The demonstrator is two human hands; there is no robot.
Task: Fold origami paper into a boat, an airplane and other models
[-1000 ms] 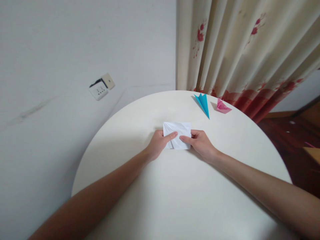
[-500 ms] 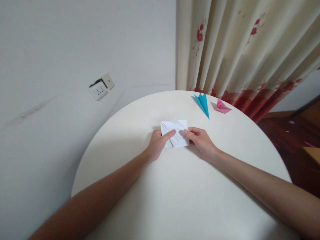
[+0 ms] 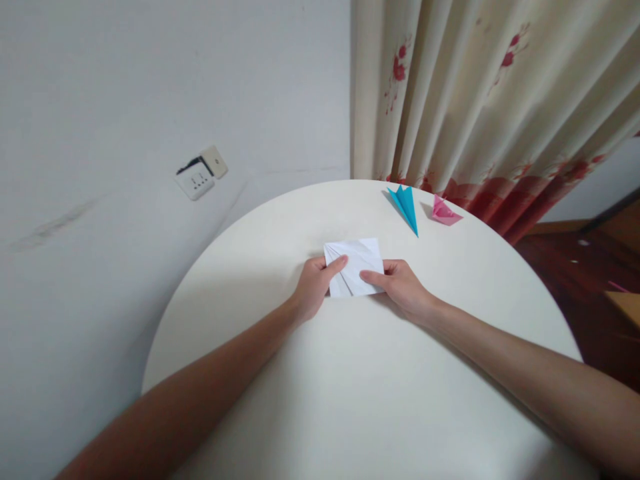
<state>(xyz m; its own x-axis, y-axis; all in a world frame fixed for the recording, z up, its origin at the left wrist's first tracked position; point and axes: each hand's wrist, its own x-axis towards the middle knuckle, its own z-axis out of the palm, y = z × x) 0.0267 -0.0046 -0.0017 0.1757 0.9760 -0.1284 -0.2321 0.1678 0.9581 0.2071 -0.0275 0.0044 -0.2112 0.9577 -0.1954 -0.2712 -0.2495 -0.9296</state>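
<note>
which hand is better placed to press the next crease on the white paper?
Right, probably. The right hand lays its index finger flat across the white folded paper, near its middle. The left hand only pinches the left edge with its thumb on top, so it suits holding the sheet on the table.

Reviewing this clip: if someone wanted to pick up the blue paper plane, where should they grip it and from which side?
Probably by its wide tail end, coming from the far side by the curtain. The blue plane lies flat on the table, its sharp nose pointing toward the person; the tail is broader, with raised folds to pinch. The pink paper lies close on its right.
</note>
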